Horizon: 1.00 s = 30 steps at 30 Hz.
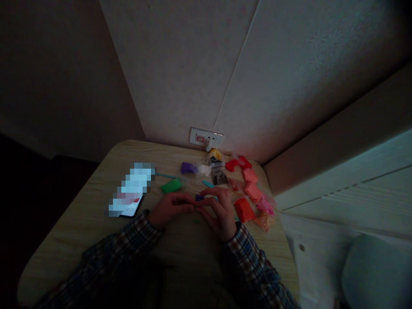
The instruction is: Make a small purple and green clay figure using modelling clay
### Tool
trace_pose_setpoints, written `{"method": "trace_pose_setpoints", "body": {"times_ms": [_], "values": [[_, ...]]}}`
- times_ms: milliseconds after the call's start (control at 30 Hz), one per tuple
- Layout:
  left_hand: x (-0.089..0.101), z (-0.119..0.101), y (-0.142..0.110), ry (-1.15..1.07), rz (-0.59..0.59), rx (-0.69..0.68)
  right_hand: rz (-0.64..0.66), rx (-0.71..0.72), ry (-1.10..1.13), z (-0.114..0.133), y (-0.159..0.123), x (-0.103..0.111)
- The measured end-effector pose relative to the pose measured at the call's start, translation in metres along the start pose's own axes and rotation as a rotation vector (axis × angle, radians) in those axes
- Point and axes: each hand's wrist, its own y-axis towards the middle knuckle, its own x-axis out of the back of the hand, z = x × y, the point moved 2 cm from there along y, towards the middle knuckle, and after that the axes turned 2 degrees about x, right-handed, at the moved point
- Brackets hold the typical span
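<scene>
A small purple lump (200, 198), which looks like modelling clay, sits at the fingertips where my two hands meet over the table. My right hand (221, 212) pinches it between bent fingers. My left hand (172, 208) reaches in from the other side, its fingers drawn together against the lump; what lies between them is partly hidden. Just beyond my left hand lies a green clay packet (171, 185). Close past my right fingers is a light-blue tool (207, 183), partly covered. A red-orange clay packet (244, 209) lies right of my right hand.
On the wooden table (80, 231), a lit phone (131, 191) lies at left. Several packets are spread along the back and right, among them a purple packet (189, 168), a black packet (219, 176) and a pink packet (266, 204). A wall socket (206, 137) holds a plug.
</scene>
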Motion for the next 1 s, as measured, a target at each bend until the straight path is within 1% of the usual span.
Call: {"method": "trace_pose_setpoints", "body": {"times_ms": [133, 433, 633, 833, 1000], "values": [[-0.0008, -0.0001, 0.0002, -0.002, 0.004, 0.026, 0.007, 0.004, 0.005, -0.0004, -0.0005, -0.0004], [-0.0010, -0.0016, -0.0013, 0.034, 0.017, -0.008, 0.025, 0.001, 0.024, 0.0008, 0.0004, 0.0006], [-0.0012, -0.0019, -0.0014, 0.036, 0.009, -0.024, 0.073, 0.005, 0.026, 0.0005, 0.0001, 0.0027], [-0.0012, -0.0034, -0.0017, 0.047, 0.034, -0.005, 0.067, 0.020, 0.028, -0.0007, -0.0005, 0.0017], [0.0013, -0.0028, -0.0011, 0.070, 0.009, 0.005, 0.107, 0.029, 0.022, -0.0036, -0.0023, 0.0013]]}}
